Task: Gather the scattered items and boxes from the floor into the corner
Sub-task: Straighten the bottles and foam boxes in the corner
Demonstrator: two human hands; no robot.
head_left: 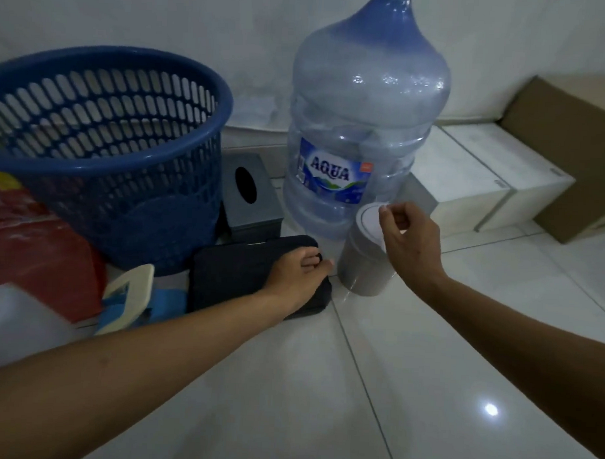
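- Left hand [299, 270] grips right end of dark case [237, 275], flat on floor [426, 371] before blue basket [101, 146].
- Right hand [409, 233], fingers curled, over grey canister [360, 265] (hold unclear), beside water jug [363, 111].

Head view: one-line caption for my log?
Left hand holds the dark pouch by the basket; right hand, fingers curled, hovers over the grey canister beside the jug.

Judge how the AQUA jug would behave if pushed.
No waterline shows in the AQUA jug, so it is probably light for its size. Tall, it may tip if pushed high; the glossy floor should let it slide.
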